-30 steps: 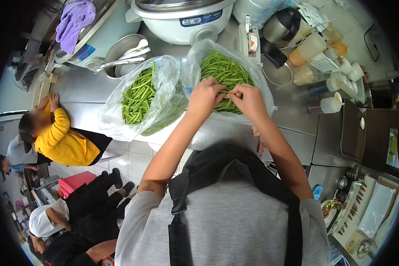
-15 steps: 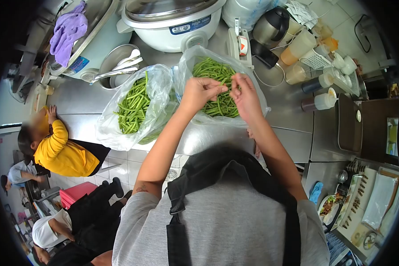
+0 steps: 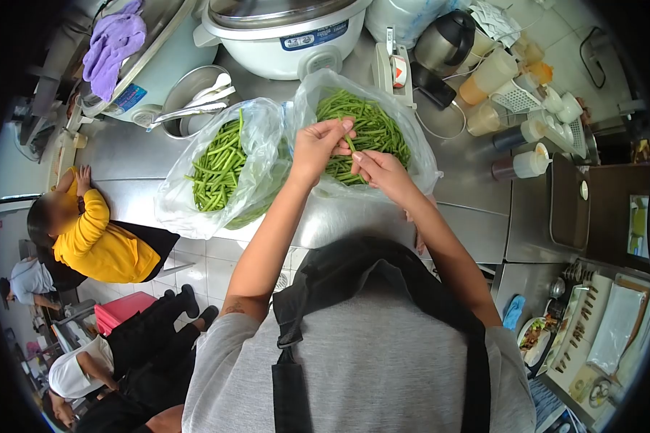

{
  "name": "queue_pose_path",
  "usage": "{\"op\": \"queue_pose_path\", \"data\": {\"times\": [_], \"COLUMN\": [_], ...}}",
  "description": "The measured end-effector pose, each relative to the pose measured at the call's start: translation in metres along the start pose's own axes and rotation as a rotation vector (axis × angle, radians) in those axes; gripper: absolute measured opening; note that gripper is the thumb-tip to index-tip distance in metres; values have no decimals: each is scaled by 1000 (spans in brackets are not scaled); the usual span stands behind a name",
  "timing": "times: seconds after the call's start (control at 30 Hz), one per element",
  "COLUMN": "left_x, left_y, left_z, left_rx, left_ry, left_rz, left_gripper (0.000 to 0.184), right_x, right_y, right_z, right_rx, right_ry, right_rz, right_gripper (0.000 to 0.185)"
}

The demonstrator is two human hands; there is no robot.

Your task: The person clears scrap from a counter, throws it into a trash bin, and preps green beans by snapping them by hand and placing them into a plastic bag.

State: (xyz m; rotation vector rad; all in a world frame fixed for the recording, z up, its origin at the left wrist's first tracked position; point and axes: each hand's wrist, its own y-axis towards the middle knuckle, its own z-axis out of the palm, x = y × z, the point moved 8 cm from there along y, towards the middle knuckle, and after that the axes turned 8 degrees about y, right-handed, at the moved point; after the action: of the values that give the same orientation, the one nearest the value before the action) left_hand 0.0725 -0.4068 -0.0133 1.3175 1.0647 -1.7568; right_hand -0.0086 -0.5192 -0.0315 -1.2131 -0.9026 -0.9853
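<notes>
My left hand (image 3: pixel 322 148) pinches a green bean (image 3: pixel 349 143) over the right plastic bag (image 3: pixel 307 94). The fingers of my right hand (image 3: pixel 380 172) close on the lower part of the same bean. Beneath both hands, long green beans (image 3: pixel 383 130) fill this open clear bag. To its left, a second clear bag (image 3: pixel 256 119) holds shorter pieces of green bean (image 3: pixel 219 166). Both bags rest on the steel counter (image 3: pixel 123 155).
A white rice cooker (image 3: pixel 267 54) stands behind the bags, with a metal bowl of utensils (image 3: pixel 173 101) to its left. Sauce bottles (image 3: pixel 516 164) are at the right. A person in yellow (image 3: pixel 101 238) leans on the counter at the left; other people are below.
My right hand, apart from the left half a second ago, has come down and left and closed on the bean. My left hand has shifted slightly left.
</notes>
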Motion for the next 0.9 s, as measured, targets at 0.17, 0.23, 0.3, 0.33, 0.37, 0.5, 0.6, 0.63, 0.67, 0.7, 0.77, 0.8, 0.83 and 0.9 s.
{"op": "queue_pose_path", "data": {"times": [0.17,0.23,0.3,0.33,0.37,0.5,0.6,0.63,0.67,0.7,0.77,0.8,0.83,0.9], "left_x": [20,31,38,39,41,46,51,49,45,40,35,32,27,17], "left_y": [-3,-9,-15,-16,-18,-22,-26,-28,-30,-31,-27,-23,-18,-4], "left_z": [0,15,27,31,34,45,43,42,42,43,37,31,23,-10], "left_rx": [79,223,329,355,380,450,394,362,325,289,208,164,120,-65], "left_ry": [-208,-471,-672,-727,-782,-850,-643,-550,-536,-522,-492,-477,-461,-86], "left_rz": [-155,-306,-413,-431,-449,-503,-502,-497,-484,-470,-406,-353,-299,-25], "left_gripper": [33,29,26,26,27,28,28,28,28,28,27,26,25,23], "right_x": [15,37,42,44,42,43,50,53,58,63,63,59,56,60], "right_y": [-6,-18,-20,-21,-21,-23,-30,-32,-34,-35,-34,-32,-28,-28], "right_z": [5,16,16,15,14,10,13,15,15,15,8,2,-5,-24], "right_rx": [-40,-18,-24,-27,-25,-22,0,10,6,1,-30,-56,-82,-177], "right_ry": [-61,-149,-105,-82,-61,-154,-285,-316,-321,-325,-226,-124,-22,-91], "right_rz": [-214,-371,-430,-459,-454,-521,-577,-585,-592,-598,-584,-563,-544,-510], "right_gripper": [26,25,23,22,22,21,20,19,19,19,18,18,18,19]}}
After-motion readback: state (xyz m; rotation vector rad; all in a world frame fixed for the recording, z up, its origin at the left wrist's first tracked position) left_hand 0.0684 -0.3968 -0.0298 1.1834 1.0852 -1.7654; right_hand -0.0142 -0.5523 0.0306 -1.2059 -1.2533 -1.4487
